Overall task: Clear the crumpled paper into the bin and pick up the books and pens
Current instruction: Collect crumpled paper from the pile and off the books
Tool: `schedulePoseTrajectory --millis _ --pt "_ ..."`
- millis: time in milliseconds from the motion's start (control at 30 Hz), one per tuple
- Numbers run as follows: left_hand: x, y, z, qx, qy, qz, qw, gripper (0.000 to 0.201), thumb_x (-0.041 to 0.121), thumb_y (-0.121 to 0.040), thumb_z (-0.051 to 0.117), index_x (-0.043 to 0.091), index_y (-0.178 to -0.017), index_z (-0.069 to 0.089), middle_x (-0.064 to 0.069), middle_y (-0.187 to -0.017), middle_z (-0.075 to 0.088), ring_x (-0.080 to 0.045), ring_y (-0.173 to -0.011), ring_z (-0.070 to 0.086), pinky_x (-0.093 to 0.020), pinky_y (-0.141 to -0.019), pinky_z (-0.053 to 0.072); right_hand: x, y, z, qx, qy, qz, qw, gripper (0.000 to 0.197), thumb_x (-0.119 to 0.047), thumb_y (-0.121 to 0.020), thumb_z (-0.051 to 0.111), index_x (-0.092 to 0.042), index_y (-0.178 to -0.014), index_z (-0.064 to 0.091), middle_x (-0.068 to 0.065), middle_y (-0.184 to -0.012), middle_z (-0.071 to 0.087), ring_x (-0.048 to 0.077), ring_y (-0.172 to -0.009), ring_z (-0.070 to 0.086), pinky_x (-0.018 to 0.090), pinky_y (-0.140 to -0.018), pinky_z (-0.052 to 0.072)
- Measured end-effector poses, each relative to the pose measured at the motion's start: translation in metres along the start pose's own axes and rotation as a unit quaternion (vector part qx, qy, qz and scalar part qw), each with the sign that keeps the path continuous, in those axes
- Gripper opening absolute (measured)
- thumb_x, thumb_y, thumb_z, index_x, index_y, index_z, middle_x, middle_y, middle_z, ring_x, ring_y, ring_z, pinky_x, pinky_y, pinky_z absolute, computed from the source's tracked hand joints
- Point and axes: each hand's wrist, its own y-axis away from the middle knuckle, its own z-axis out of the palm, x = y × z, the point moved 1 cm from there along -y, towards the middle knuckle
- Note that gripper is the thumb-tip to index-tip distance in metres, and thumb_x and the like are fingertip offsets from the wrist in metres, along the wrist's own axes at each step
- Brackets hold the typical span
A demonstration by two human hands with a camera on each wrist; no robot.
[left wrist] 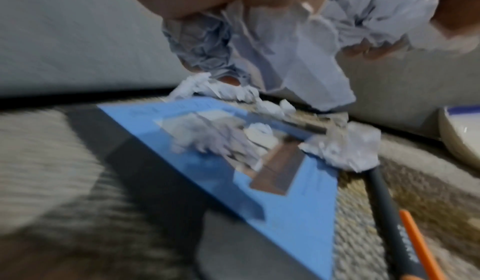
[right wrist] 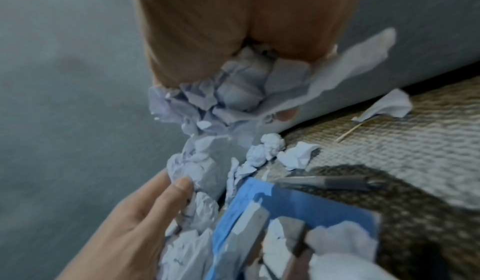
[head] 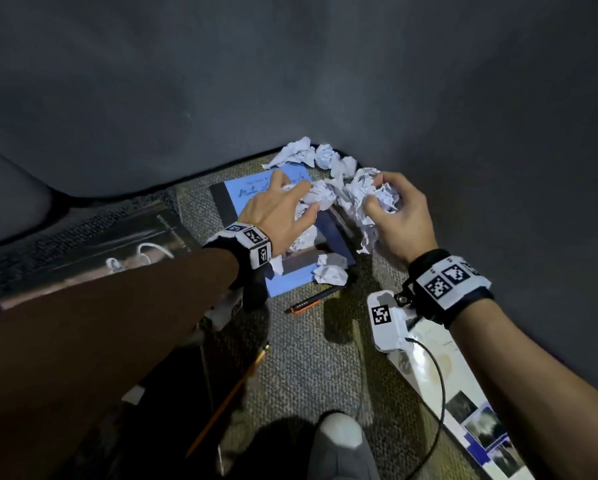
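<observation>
Several crumpled paper balls [head: 304, 152] lie in the carpet corner and on a blue book [head: 236, 192]. My left hand [head: 301, 197] reaches over the book, fingers spread and curled round one paper ball [head: 321, 195]. In the left wrist view that wad [left wrist: 259, 48] sits under the palm, above the blue book [left wrist: 298, 212]. My right hand [head: 377, 194] grips a big bunch of crumpled paper [head: 359, 199] just right of the book; the wad [right wrist: 233, 103] hangs below the palm. A black pen with an orange end [head: 313, 299] lies in front of the book. A grey pen [right wrist: 332, 182] lies beyond it.
Grey walls close the corner behind and to the right. A dark book [head: 82, 244] lies at left, and a white picture book [head: 463, 393] at right under my forearm. An orange pencil [head: 231, 396] and my shoe [head: 339, 441] are near me. No bin is in view.
</observation>
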Motion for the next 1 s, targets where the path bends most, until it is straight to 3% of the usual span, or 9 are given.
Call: schedulePoseTrajectory --millis 167,300,367,467,500,600,767,900,1000 --pt "-0.044 0.03 -0.073 0.081 0.053 -0.051 0.994 0.032 0.053 -0.093 0.038 0.026 -0.108 0.046 -0.001 -0.104 0.039 -0.031 -0.072 0.054 -0.035 -0.069 0.046 -0.086 0.008 0.041 -0.034 -0.027 -0.088 0.995 0.011 -0.003 -0.086 0.057 -0.004 -0.097 0.054 0.009 -0.075 0.05 0.012 -0.055 0.037 0.003 -0.05 0.034" --pt "-0.108 0.087 -0.143 0.189 0.153 -0.159 0.957 0.026 0.051 -0.094 0.039 0.025 -0.095 0.046 0.001 -0.096 0.044 -0.024 -0.084 0.052 -0.03 -0.076 0.04 -0.175 0.022 0.102 -0.15 -0.057 -0.135 0.978 0.012 -0.001 -0.089 0.056 -0.009 -0.097 0.053 0.029 -0.076 0.049 0.035 -0.057 0.038 0.03 -0.044 0.024" --pt "-0.144 0.124 -0.171 0.222 0.192 -0.217 0.931 0.029 0.049 -0.095 0.039 0.021 -0.092 0.047 -0.001 -0.099 0.051 -0.02 -0.088 0.052 -0.027 -0.076 0.036 -0.215 0.035 0.143 -0.21 -0.058 -0.153 0.964 0.01 -0.005 -0.091 0.056 -0.01 -0.098 0.054 0.034 -0.087 0.055 0.053 -0.082 0.05 0.04 -0.055 0.033" --pt "-0.195 0.182 -0.199 0.28 0.266 -0.272 0.881 0.037 0.059 -0.088 0.036 0.028 -0.098 0.054 -0.001 -0.109 0.059 -0.017 -0.1 0.055 -0.034 -0.091 0.044 -0.267 0.063 0.205 -0.258 -0.042 -0.203 0.944 0.011 -0.011 -0.089 0.059 -0.011 -0.1 0.058 0.008 -0.101 0.064 0.03 -0.102 0.054 0.003 -0.061 0.042" --pt "-0.209 0.2 -0.207 0.303 0.288 -0.285 0.863 0.041 0.063 -0.084 0.034 0.032 -0.101 0.055 0.0 -0.111 0.06 -0.017 -0.103 0.057 -0.038 -0.096 0.045 -0.284 0.074 0.224 -0.276 -0.032 -0.216 0.936 0.011 -0.013 -0.089 0.06 -0.012 -0.1 0.059 0.008 -0.105 0.066 0.028 -0.097 0.054 0.001 -0.06 0.042" --pt "-0.242 0.263 -0.236 0.365 0.308 -0.31 0.822 0.044 0.067 -0.082 0.033 0.039 -0.107 0.055 0.003 -0.114 0.062 -0.016 -0.107 0.058 -0.042 -0.098 0.046 -0.328 0.114 0.277 -0.343 -0.024 -0.234 0.909 0.008 -0.017 -0.089 0.06 -0.018 -0.097 0.058 0.007 -0.092 0.062 0.034 -0.058 0.047 0.029 -0.05 0.042" --pt "-0.276 0.363 -0.304 0.463 0.311 -0.332 0.761 0.027 0.042 -0.096 0.043 0.026 -0.11 0.06 0.009 -0.105 0.066 -0.011 -0.097 0.061 -0.034 -0.093 0.047 -0.4 0.181 0.357 -0.418 -0.038 -0.29 0.86 0.009 -0.014 -0.086 0.062 -0.016 -0.095 0.06 -0.014 -0.101 0.06 -0.01 -0.07 0.054 0.006 -0.068 0.041" --pt "-0.308 0.418 -0.351 0.513 0.295 -0.365 0.719 0.025 0.039 -0.098 0.042 0.023 -0.109 0.059 0.011 -0.09 0.061 -0.008 -0.082 0.054 -0.025 -0.079 0.042 -0.447 0.23 0.416 -0.459 -0.068 -0.265 0.845 0.013 -0.012 -0.082 0.064 -0.02 -0.092 0.061 -0.009 -0.082 0.059 0.005 -0.069 0.053 0.009 -0.065 0.044" --pt "-0.343 0.45 -0.377 0.526 0.228 -0.4 0.715 0.032 0.041 -0.098 0.04 0.021 -0.116 0.058 0.007 -0.101 0.064 -0.013 -0.094 0.058 -0.023 -0.083 0.041 -0.473 0.256 0.462 -0.464 -0.094 -0.277 0.836 0.011 -0.015 -0.082 0.066 -0.021 -0.088 0.059 -0.007 -0.08 0.06 0.003 -0.066 0.053 0.015 -0.065 0.044"
